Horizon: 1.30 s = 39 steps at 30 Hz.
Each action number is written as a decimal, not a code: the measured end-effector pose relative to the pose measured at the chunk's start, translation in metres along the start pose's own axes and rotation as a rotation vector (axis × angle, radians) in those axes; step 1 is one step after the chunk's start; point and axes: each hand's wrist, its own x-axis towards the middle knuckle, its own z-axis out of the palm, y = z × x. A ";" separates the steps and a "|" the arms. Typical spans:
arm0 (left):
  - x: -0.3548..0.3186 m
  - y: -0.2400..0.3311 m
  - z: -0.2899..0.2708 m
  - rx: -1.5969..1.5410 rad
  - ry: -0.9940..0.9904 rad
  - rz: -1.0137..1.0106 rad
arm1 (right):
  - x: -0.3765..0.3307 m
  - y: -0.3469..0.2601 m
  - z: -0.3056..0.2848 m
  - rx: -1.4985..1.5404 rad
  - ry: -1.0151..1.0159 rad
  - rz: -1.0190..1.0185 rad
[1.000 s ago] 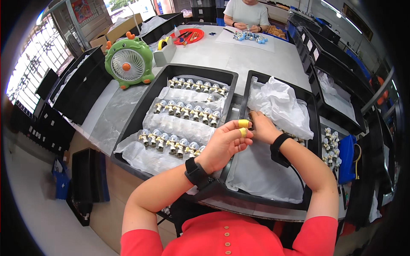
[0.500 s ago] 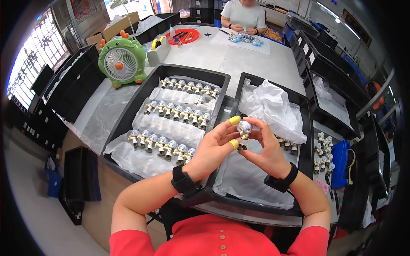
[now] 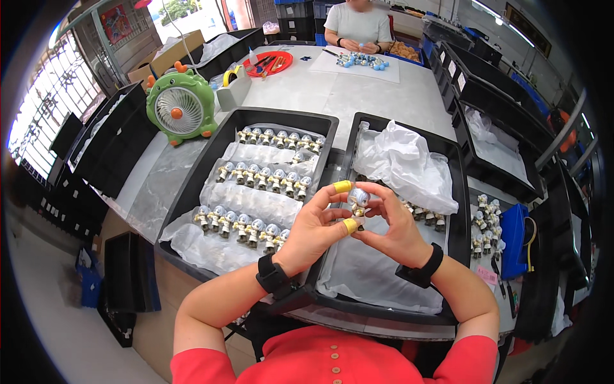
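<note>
Between both hands I hold one small figurine [image 3: 359, 200] with pale silver-blue hair and a white and gold body, upright above the right tray. My left hand [image 3: 318, 221], with yellow finger cots on two fingertips, grips its left side. The fingers of my right hand [image 3: 400, 224] close on its other side. Below lies the right black tray [image 3: 384, 304], lined with white sheeting; crumpled white wrapping [image 3: 400, 160] partly covers more figurines [image 3: 430, 215] there. In the left black tray [image 3: 220, 131], similar figurines [image 3: 265, 176] lie in rows on white padding.
A green cartoon fan [image 3: 181, 105] stands behind the left tray, near a tape dispenser [image 3: 233, 83] and a red plate of tools [image 3: 272, 64]. More figurines [image 3: 486, 224] and a blue container [image 3: 513, 240] sit at the right. Across the table, a person [image 3: 358, 29] handles blue pieces.
The figurine has turned and tilted slightly between my fingers, and my hands have shifted a little. My view has moved slightly.
</note>
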 end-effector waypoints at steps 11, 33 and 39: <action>0.004 -0.004 -0.004 -0.100 0.016 -0.050 | -0.001 -0.004 0.001 0.040 0.075 0.031; 0.006 -0.003 -0.007 -0.327 -0.035 -0.124 | -0.002 0.007 0.002 0.192 0.073 0.116; 0.006 -0.006 -0.009 -0.344 -0.019 -0.139 | -0.002 0.010 0.005 0.320 0.061 0.179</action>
